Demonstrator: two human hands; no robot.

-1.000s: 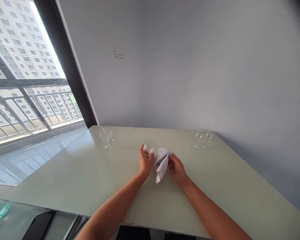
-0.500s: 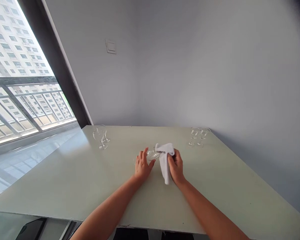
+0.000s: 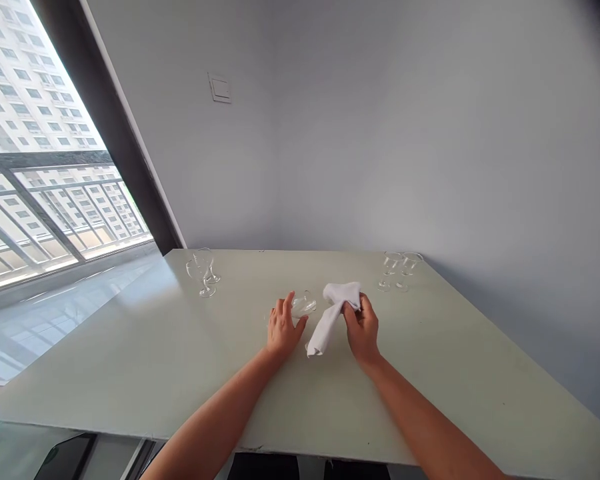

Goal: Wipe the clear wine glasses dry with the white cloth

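My left hand [image 3: 283, 323] is closed around a clear stemmed glass [image 3: 304, 305] near the middle of the table. The glass is tipped on its side, its rim toward the right; the fingers hide its stem, and a faint edge of its foot shows left of the hand. Whether the glass touches the tabletop I cannot tell. A bunched white cloth [image 3: 337, 308] is pinched in my right hand [image 3: 363, 328], just right of the glass and apart from it. One end of the cloth droops toward the lower left.
Two stemmed glasses [image 3: 199, 272] stand upright at the table's back left. Two smaller stemmed glasses [image 3: 391, 265] are upright at the back right. Grey walls border the pale table [image 3: 145, 360] behind and at right. A dark phone-like slab [image 3: 63, 460] lies below the front left edge.
My right hand has drawn the cloth away from the glass, to the right, and the cloth's loose end has swung left. My left hand still holds the glass in nearly the same place.
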